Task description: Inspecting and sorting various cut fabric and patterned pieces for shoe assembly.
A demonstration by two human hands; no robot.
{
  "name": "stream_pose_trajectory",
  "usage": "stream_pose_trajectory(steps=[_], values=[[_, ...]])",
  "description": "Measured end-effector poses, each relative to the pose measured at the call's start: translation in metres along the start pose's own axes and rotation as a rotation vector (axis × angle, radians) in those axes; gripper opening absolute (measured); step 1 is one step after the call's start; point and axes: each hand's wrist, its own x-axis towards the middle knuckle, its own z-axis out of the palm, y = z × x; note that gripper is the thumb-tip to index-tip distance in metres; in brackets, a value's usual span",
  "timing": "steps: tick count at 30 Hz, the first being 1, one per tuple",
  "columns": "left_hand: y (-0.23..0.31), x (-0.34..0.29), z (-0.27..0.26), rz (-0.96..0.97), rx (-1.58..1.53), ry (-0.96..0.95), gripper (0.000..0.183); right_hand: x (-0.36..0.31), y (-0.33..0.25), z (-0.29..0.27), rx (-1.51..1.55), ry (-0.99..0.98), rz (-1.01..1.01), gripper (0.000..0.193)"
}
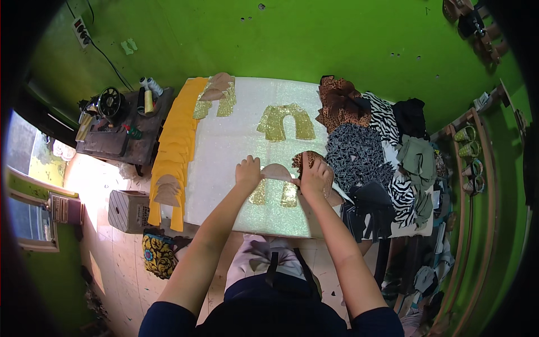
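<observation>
A beige half-round piece [277, 171] lies between my hands on the white table top [219, 135], over gold glittery U-shaped material [288, 196]. My left hand [249, 171] is closed at the piece's left edge, its fingers curled and the thumb against it. At the opposite edge, my right hand [315, 178] is closed around leopard-print fabric [298, 163], with its thumb by the beige piece. How firmly either hand grips is hidden. More beige rounded pieces [336, 198] show beside my right wrist. Farther off lies a stack of gold glittery U-shaped pieces [274, 130].
Yellow material [177, 135] overlaps along the table's left side, with gold and beige pieces [217, 90] at the far corner. Piles of leopard [343, 101], zebra [382, 118] and grey patterned fabric [356, 154] line the right. A sewing machine [110, 104] stands left; shoes [470, 149] hang on a right-hand rack.
</observation>
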Motion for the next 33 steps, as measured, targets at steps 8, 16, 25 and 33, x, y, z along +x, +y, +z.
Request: stream_pose_trajectory(steps=[8, 16, 25, 33], values=[[-0.014, -0.018, 0.018, 0.102, -0.472, 0.088, 0.025, -0.006, -0.001, 0.012, 0.347, 0.066, -0.481, 0.050], [-0.070, -0.020, 0.004, -0.039, -0.610, 0.199, 0.023, 0.043, -0.047, 0.031, 0.597, -0.223, -0.441, 0.022], [-0.169, 0.065, -0.022, -0.156, -0.822, 0.427, 0.024, 0.129, -0.162, 0.064, 1.013, -0.100, -0.178, 0.019], [-0.241, 0.144, -0.048, -0.106, -0.779, 0.534, 0.014, 0.202, -0.243, 0.072, 0.979, 0.004, -0.029, 0.018]])
